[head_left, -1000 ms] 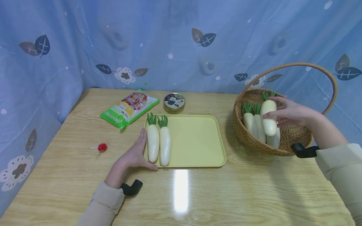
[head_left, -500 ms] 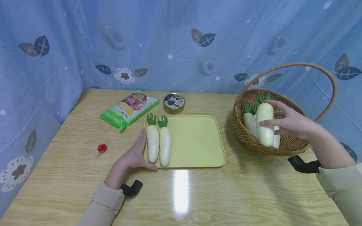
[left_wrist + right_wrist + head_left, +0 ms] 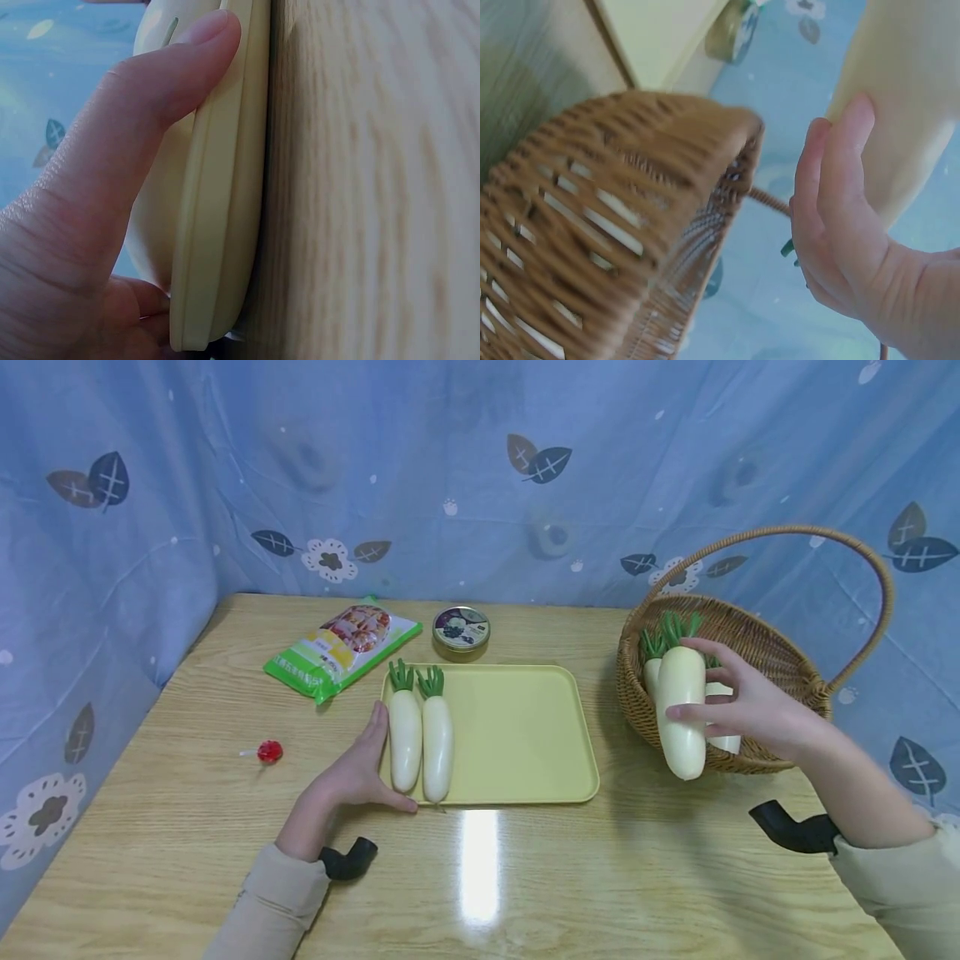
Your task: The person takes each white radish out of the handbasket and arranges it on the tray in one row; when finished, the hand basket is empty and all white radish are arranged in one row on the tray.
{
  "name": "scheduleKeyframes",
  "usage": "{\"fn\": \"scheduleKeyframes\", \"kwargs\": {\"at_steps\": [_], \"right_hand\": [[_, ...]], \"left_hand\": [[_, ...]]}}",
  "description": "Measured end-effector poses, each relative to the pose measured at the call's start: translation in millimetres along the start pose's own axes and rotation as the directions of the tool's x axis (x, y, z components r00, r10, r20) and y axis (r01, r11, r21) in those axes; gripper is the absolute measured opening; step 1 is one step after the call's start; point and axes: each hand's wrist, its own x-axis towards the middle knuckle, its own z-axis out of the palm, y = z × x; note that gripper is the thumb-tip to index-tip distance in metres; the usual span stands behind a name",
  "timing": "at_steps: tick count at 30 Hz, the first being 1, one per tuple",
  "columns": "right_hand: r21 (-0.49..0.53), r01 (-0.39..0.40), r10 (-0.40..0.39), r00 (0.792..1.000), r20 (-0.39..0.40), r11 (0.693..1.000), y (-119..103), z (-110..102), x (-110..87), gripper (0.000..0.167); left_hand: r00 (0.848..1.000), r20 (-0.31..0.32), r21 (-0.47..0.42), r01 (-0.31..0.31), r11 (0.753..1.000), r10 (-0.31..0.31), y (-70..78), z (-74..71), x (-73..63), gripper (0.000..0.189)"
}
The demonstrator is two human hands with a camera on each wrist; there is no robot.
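Note:
My right hand (image 3: 742, 702) grips a white radish (image 3: 682, 718) with green leaf stubs, thumb and fingers pinching its sides. The radish hangs tilted over the front left rim of the wicker basket (image 3: 761, 768); the right wrist view shows it blurred above the fingers. More radishes are inside, partly hidden by hand and held radish. On the table's left side, my left hand (image 3: 356, 772) rests at the near left corner of a yellow tray (image 3: 517, 735), thumb along its front rim. Two radishes (image 3: 406, 739) lie side by side at the tray's left end.
Behind the tray stand a round tin (image 3: 461, 631) and a green snack bag (image 3: 345, 647). A red lollipop (image 3: 270, 751) lies left of my left hand. The basket's tall handle (image 3: 787, 530) arches above it. A blue patterned curtain (image 3: 480, 485) closes off the back.
My right hand has carried the radish left and toward me, from within the basket to over its front left rim. My left hand and the tray stay in place.

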Motion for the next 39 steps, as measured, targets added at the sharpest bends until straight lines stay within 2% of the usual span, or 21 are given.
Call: {"fn": "scheduleKeyframes", "kwargs": {"at_steps": [11,17,31,39], "right_hand": [[0.079,0.066,-0.068,0.997,0.027,0.995,-9.9,23.8,-0.8,0.092],[0.11,0.07,-0.075,0.996,0.046,0.992,-12.7,39.6,3.8,0.091],[0.128,0.141,-0.151,0.986,0.074,0.982,-16.7,81.5,34.1,0.092],[0.202,0.153,-0.181,0.975,0.128,0.967,-15.8,104.8,52.7,0.094]], "left_hand": [[1.0,0.004,0.001,0.002,1.0,-0.002,-0.9,-0.8,0.5,0.15],[1.0,0.005,0.0,0.005,1.0,-0.005,-2.5,0.4,1.8,0.15],[1.0,0.007,0.0,-0.012,1.0,0.012,-0.5,-1.0,0.0,0.15],[1.0,-0.006,0.001,-0.022,1.0,0.022,0.4,-0.6,-0.6,0.149]]}}
